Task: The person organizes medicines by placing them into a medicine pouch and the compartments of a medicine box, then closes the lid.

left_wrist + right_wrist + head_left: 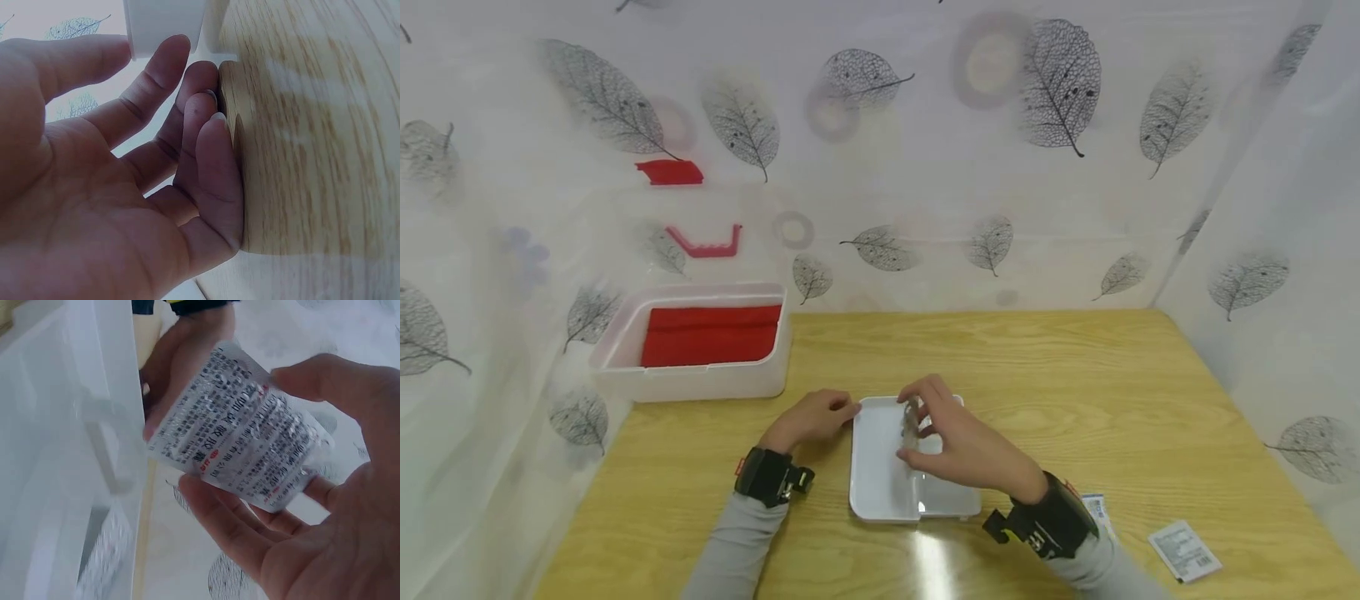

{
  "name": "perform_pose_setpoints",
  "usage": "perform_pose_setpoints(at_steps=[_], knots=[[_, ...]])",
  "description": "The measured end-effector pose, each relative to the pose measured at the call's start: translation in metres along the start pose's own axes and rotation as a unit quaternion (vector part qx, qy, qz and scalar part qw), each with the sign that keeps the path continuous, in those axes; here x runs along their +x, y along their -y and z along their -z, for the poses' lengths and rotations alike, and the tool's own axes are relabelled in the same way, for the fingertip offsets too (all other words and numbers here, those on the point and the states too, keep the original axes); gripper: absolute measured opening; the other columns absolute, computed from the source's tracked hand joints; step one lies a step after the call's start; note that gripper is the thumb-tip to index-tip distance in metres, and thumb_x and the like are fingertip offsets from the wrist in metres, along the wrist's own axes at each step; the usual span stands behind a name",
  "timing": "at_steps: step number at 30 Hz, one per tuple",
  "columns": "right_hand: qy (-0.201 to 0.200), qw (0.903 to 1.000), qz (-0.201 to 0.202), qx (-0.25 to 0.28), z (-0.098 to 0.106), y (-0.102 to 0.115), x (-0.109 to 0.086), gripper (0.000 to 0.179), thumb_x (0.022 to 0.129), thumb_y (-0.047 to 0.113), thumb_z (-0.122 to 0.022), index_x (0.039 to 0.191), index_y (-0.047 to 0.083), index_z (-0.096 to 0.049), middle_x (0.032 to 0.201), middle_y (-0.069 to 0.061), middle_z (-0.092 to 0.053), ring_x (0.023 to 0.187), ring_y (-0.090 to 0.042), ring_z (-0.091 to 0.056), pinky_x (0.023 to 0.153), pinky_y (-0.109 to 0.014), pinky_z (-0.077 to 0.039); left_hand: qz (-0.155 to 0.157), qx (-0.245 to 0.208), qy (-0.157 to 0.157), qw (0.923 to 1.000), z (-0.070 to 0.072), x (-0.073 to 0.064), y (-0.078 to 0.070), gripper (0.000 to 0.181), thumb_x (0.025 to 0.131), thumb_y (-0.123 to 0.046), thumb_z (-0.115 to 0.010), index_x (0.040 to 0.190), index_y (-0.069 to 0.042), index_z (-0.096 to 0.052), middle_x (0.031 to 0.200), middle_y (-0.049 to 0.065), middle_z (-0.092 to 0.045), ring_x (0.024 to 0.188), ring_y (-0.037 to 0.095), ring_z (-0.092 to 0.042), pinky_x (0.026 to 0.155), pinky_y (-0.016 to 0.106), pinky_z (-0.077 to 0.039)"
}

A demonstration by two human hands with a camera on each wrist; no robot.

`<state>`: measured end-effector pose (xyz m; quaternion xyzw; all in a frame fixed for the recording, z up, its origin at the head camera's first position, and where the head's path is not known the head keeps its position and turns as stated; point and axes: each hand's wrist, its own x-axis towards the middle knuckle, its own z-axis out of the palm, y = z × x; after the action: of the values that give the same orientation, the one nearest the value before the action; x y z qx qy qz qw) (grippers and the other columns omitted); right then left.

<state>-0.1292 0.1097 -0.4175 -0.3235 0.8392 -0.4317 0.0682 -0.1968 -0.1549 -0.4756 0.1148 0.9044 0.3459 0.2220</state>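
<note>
My right hand (958, 437) holds a silver foil blister pack (234, 431) with dark and red printing, pinched between thumb and fingertips. Seen from above, the pack stands on edge over the white divided box (880, 492). At the box's far left corner is my left hand (814, 417); its thumb and index finger grip the rim and wall, and the other fingers curl against the table. In the right wrist view, a silvery patterned patch (105, 559) shows low in the box; whether it is another pack or a reflection, I cannot tell.
A translucent bin (707, 382) with red cloth (711, 336) inside stands at the back left of the wooden table (1037, 358). A white printed packet (1185, 552) lies at the front right. Another packet (1097, 510) is partly hidden by my right wrist.
</note>
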Motion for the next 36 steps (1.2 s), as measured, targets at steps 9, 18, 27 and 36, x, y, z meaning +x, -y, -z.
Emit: perform_pose_setpoints(at_steps=[9, 18, 27, 36], knots=[[-0.036, 0.9873, -0.048, -0.147, -0.046, 0.001, 0.024, 0.051, 0.092, 0.033, -0.076, 0.131, 0.010, -0.052, 0.124, -0.006, -0.040, 0.068, -0.009, -0.051, 0.057, -0.021, -0.045, -0.002, 0.008, 0.001, 1.0000, -0.001, 0.003, -0.002, 0.028, 0.105, -0.034, -0.056, 0.084, -0.015, -0.063, 0.076, 0.000, -0.053, 0.072, 0.017, -0.051, 0.064, 0.030, -0.038], [-0.050, 0.9511, -0.031, -0.303, -0.066, -0.004, 0.026, 0.043, 0.092, 0.044, -0.073, 0.115, 0.012, -0.058, 0.097, 0.000, -0.051, 0.080, -0.013, -0.047, 0.073, -0.033, -0.035, -0.003, 0.012, -0.002, 0.9999, -0.001, 0.003, -0.002, 0.028, 0.105, -0.033, -0.056, 0.085, -0.014, -0.062, 0.076, 0.001, -0.053, 0.072, 0.017, -0.051, 0.064, 0.030, -0.038], [-0.047, 0.9437, -0.041, -0.325, -0.070, -0.007, 0.022, 0.038, 0.094, 0.040, -0.070, 0.119, 0.012, -0.064, 0.103, -0.003, -0.058, 0.096, -0.023, -0.055, 0.082, -0.040, -0.040, -0.003, 0.024, -0.007, 0.9997, -0.002, 0.000, -0.001, 0.030, 0.105, -0.033, -0.056, 0.084, -0.013, -0.061, 0.075, 0.000, -0.052, 0.070, 0.017, -0.050, 0.063, 0.029, -0.038], [-0.068, 0.9579, -0.014, -0.279, -0.045, -0.001, -0.011, 0.033, 0.091, 0.027, -0.074, 0.120, 0.011, -0.066, 0.111, 0.000, -0.059, 0.100, -0.019, -0.055, 0.085, -0.040, -0.045, 0.018, 0.007, 0.000, 0.9998, -0.002, -0.001, -0.004, 0.028, 0.104, -0.036, -0.056, 0.087, -0.015, -0.064, 0.079, 0.003, -0.056, 0.074, 0.019, -0.053, 0.065, 0.031, -0.040]])
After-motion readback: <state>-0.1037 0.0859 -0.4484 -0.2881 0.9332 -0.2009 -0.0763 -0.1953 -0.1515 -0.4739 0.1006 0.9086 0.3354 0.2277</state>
